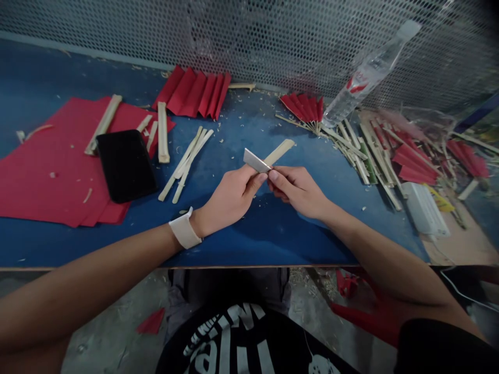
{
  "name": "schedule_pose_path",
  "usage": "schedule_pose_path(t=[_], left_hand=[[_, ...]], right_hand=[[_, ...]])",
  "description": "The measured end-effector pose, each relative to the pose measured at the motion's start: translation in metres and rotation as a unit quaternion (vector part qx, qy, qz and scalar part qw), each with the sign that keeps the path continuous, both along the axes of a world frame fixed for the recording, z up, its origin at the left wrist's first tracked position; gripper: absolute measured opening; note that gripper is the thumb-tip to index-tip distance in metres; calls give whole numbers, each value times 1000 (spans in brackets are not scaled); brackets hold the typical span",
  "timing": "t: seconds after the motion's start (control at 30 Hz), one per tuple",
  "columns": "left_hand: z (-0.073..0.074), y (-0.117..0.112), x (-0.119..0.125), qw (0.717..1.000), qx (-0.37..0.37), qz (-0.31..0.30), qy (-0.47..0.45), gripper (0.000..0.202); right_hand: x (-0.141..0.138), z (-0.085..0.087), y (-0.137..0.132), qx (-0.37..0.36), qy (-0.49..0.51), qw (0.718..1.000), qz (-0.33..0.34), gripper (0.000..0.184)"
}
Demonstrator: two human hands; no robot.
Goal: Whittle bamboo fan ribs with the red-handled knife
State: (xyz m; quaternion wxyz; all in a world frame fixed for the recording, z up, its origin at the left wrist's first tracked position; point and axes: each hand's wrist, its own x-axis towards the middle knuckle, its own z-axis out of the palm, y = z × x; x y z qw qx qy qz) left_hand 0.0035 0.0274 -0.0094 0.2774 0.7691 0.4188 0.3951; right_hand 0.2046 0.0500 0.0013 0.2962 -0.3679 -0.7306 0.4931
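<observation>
My left hand (230, 195), with a pale band on its wrist, is closed around the near end of a light wooden strip (281, 150). The strip points away and to the right, over the blue table. Fingers and thumb of my right hand (298, 189) pinch the right end of a flat metal blade (255, 160). That blade lies across the strip, its free end toward the upper left above my left hand. Both thumbs are close together. The lower end of the strip is hidden by the hands and blade. Left of my hands, several thin wooden sticks (187, 161) lie crossed.
Red paper sheets (50, 171) and a black phone (125, 165) lie at left. Pleated red paper (195, 93) stands before the mesh panel (128, 31). At right are a water bottle (362, 78), a small red fan (302, 110), wooden strips (376, 148) and a white box (424, 208).
</observation>
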Motion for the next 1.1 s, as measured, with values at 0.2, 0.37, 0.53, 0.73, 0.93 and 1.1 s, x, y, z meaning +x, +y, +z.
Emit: schedule_pose_path(t=[0.2,0.37,0.53,0.73,0.93,1.1], left_hand=[[0,0,1,1000,8,11,1,31],[-1,0,2,999,20,27,5,33],[-2,2,0,999,28,37,0,33],[-1,1,-1,1000,27,10,6,25],[-2,2,-1,1000,7,-20,20,31],[-3,1,-1,998,-5,-54,-19,30]], right_hand=[[0,-3,-1,12,0,1000,-18,52],[-2,-4,-2,6,9,1000,-26,52],[-3,-5,-2,-11,27,999,-27,53],[0,-3,-1,22,-12,1000,-13,53],[2,2,1,23,-31,999,12,55],[2,3,2,11,-24,999,25,56]])
